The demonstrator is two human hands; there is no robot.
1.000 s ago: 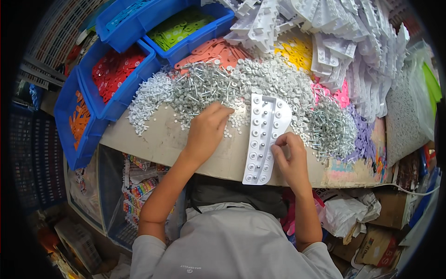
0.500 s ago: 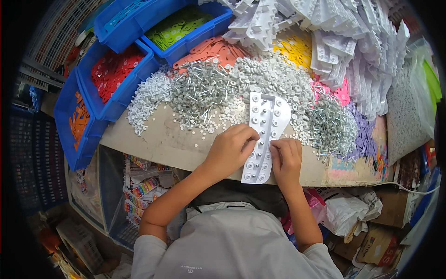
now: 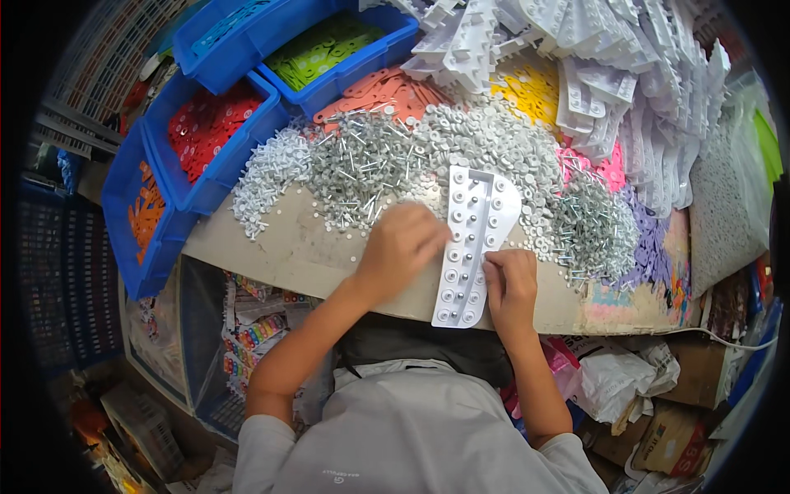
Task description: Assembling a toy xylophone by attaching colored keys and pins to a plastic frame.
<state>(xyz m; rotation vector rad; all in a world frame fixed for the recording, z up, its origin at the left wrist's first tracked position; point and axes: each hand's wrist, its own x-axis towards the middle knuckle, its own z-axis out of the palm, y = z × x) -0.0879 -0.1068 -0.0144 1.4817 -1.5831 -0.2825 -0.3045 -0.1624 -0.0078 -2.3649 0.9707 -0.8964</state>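
A long white plastic piece (image 3: 468,284) with a rounded bulge on its right side lies at the table's front edge. Round washer-like rings line both its sides, and metal pin heads run down its middle channel. My right hand (image 3: 512,276) is closed with its fingertips at the right edge of this piece, seeming to pinch it. To the left of the piece is my left hand (image 3: 403,247), smeared by motion; whether its fingers hold anything is hidden. Just beyond this hand lie small white washers (image 3: 424,195) and a heap of metal pins (image 3: 362,160).
Blue bins (image 3: 216,177) with red, orange, green and light-blue pieces stand at the left. Further heaps hold white pegs (image 3: 267,169), more metal pins (image 3: 594,226) and purple pieces (image 3: 647,235). White plastic pieces (image 3: 592,49) are stacked at the back right, beside a filled clear bag (image 3: 724,189).
My left hand has come off the white piece and shifted slightly left and away from me. My right hand stays at the piece's right edge.
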